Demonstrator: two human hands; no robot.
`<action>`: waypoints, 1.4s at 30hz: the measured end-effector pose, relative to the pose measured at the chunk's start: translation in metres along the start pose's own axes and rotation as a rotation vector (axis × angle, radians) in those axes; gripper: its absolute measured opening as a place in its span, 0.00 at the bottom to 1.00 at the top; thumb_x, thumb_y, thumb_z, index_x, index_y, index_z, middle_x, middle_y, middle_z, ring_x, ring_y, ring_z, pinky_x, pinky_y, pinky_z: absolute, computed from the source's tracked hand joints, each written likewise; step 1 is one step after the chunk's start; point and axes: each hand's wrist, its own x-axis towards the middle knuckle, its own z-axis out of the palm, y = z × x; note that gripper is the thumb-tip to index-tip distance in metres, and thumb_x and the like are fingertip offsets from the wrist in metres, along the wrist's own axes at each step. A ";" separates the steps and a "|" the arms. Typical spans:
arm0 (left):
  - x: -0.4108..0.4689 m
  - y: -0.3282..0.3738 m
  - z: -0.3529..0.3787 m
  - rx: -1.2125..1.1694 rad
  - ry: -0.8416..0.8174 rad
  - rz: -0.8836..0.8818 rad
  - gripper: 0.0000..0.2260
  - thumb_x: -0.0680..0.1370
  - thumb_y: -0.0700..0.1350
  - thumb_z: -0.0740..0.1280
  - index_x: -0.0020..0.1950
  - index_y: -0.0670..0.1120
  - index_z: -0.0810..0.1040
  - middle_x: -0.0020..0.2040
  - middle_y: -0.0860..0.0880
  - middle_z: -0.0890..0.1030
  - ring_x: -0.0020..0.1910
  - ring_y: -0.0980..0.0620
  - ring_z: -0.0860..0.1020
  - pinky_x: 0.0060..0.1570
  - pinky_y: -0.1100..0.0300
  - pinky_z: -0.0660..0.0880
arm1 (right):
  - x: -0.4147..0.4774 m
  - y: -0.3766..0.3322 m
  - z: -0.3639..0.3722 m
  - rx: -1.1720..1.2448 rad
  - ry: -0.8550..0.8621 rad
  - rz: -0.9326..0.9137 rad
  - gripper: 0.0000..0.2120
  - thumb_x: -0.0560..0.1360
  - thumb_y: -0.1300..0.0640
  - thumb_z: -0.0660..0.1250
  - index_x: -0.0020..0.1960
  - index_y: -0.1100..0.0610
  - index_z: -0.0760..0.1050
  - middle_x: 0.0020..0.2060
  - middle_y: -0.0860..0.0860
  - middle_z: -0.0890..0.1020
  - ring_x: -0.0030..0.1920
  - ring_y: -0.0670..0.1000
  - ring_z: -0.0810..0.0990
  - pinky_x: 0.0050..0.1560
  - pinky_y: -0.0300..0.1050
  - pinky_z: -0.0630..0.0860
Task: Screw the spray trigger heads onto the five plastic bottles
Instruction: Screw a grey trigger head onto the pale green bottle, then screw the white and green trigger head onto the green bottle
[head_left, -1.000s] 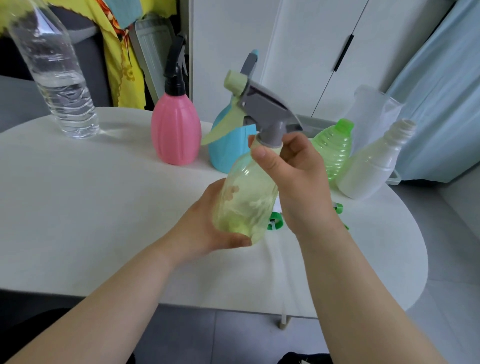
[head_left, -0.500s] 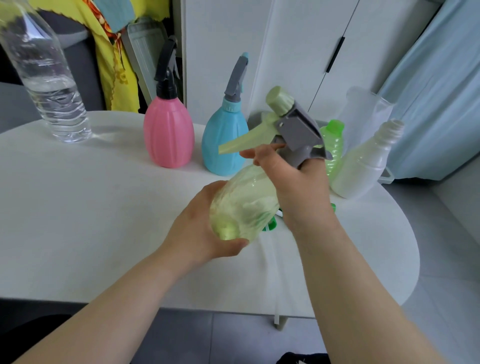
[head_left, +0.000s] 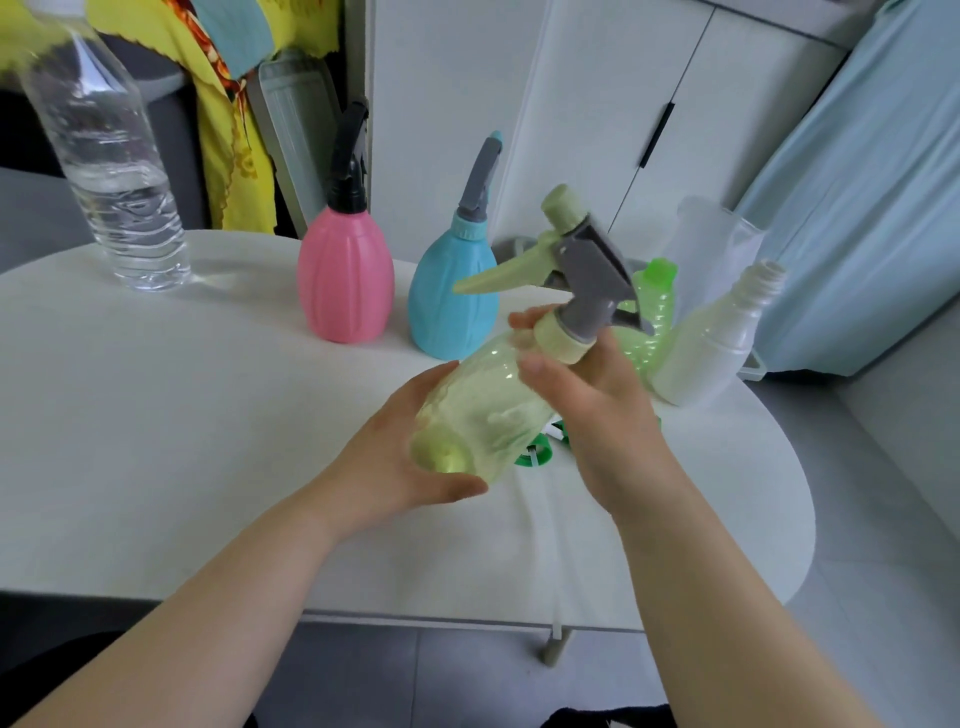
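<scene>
My left hand (head_left: 395, 462) cups the base of a pale green see-through bottle (head_left: 483, 410), tilted with its neck up and to the right, held above the table. A grey and pale green trigger head (head_left: 582, 265) sits on its neck. My right hand (head_left: 597, 410) wraps the bottle's shoulder just under the collar, fingers loosely around it. A pink bottle (head_left: 345, 278) with a black trigger head and a blue bottle (head_left: 454, 296) with a grey one stand behind. A bright green bottle (head_left: 652, 306) and a white bottle (head_left: 711, 348) have bare necks.
A large clear water bottle (head_left: 111, 171) stands at the far left of the white round table (head_left: 156, 415). A green trigger head part (head_left: 535, 457) lies under the held bottle. A translucent jug (head_left: 711, 249) stands behind the bare bottles. The table's edge curves close on the right.
The bottle has tipped from nearly upright to a slant, base toward me. My right hand has slid from the collar down to the bottle's shoulder. The view has shifted a little.
</scene>
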 end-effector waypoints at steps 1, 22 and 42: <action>0.000 0.000 -0.003 -0.012 -0.021 -0.002 0.38 0.58 0.43 0.78 0.57 0.68 0.62 0.55 0.67 0.70 0.52 0.76 0.70 0.44 0.81 0.66 | -0.003 0.000 -0.001 -0.008 -0.067 0.002 0.10 0.64 0.58 0.68 0.44 0.50 0.76 0.38 0.42 0.82 0.41 0.40 0.81 0.39 0.32 0.76; -0.005 -0.036 -0.020 0.733 0.021 -0.076 0.25 0.75 0.58 0.57 0.70 0.53 0.58 0.75 0.52 0.55 0.74 0.53 0.51 0.71 0.57 0.43 | 0.116 0.008 -0.023 -0.592 0.492 0.005 0.21 0.71 0.51 0.67 0.60 0.58 0.70 0.49 0.48 0.72 0.48 0.49 0.70 0.36 0.34 0.62; -0.004 -0.040 -0.018 0.737 0.065 -0.034 0.24 0.75 0.57 0.57 0.69 0.52 0.60 0.74 0.52 0.59 0.73 0.53 0.52 0.70 0.56 0.43 | 0.105 0.022 -0.029 -0.561 0.465 0.054 0.26 0.72 0.49 0.65 0.66 0.57 0.62 0.62 0.52 0.71 0.57 0.48 0.70 0.51 0.39 0.65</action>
